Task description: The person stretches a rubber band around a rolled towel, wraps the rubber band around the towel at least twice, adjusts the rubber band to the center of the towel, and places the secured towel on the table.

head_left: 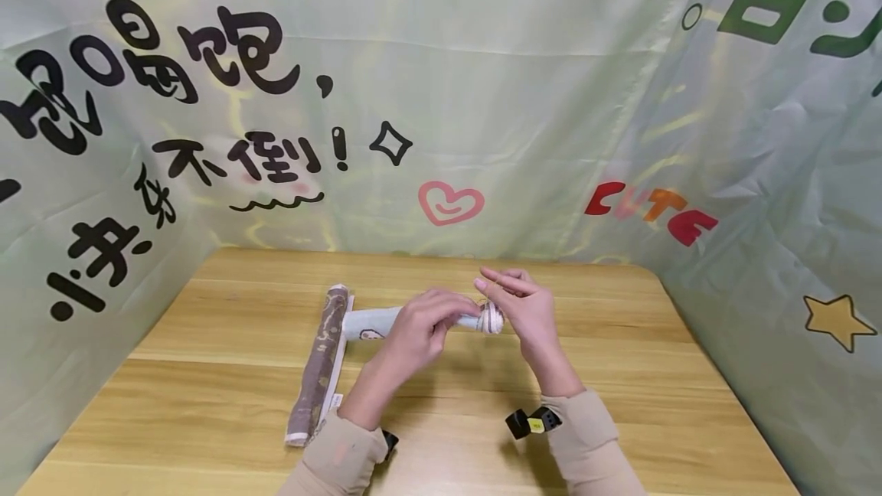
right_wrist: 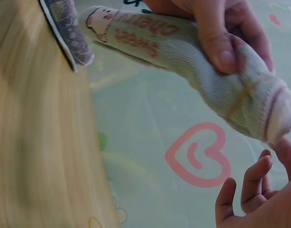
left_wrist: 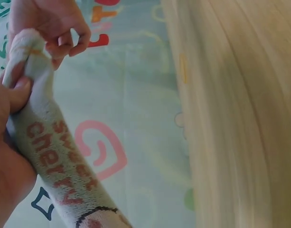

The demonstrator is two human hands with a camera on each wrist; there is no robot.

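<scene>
A light blue rolled towel [head_left: 372, 323] with red "sweet cherry" lettering extends across the middle of the table. My left hand [head_left: 422, 327] grips it near its right end, thumb on one side and fingers round the other. A thin yellowish-brown rubber band [right_wrist: 241, 99] circles the towel close to its bunched, whitish end [right_wrist: 280, 114]. At that end is my right hand [head_left: 527, 308], with thumb and forefinger extended in the head view. In the right wrist view its fingers are loosely bent, and one fingertip meets the towel's tip.
A brown patterned rolled towel [head_left: 320, 366] with a pale edge and a small white tag lies at the left on the wooden table [head_left: 620, 373]. Printed cloth [head_left: 524, 113] hangs behind the table and at both sides. A black wrist camera [head_left: 534, 423] is on the right cuff.
</scene>
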